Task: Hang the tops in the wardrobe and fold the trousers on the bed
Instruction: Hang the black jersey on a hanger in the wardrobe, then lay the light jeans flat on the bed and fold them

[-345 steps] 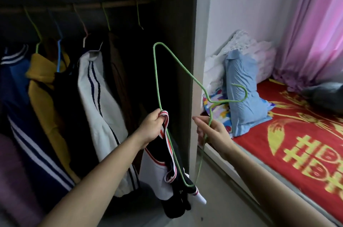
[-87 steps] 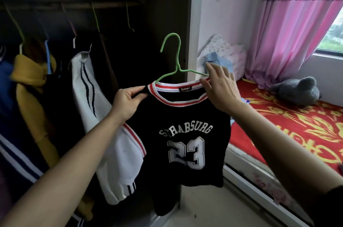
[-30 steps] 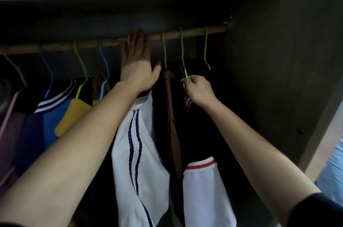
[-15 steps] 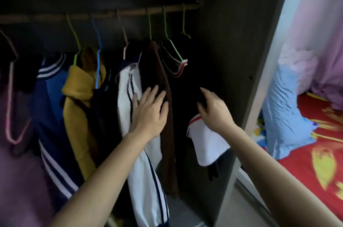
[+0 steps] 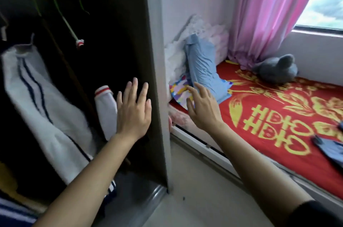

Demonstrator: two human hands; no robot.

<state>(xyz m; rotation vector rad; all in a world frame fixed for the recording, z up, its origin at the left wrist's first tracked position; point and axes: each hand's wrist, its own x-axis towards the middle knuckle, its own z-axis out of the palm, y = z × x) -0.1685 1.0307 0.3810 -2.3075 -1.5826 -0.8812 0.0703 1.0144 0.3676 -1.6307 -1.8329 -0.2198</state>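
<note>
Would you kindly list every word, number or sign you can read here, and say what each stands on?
"囍", double happiness, in large yellow strokes, lying sideways on the red bedspread.
Nothing else reads: the hung tops show no print from here, and the multicoloured cloth beside the blue pillow is a blurred pattern.

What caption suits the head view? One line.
Empty left hand and right hand, fingers spread, before dark wooden wardrobe and red gold-patterned bedspread.
</note>
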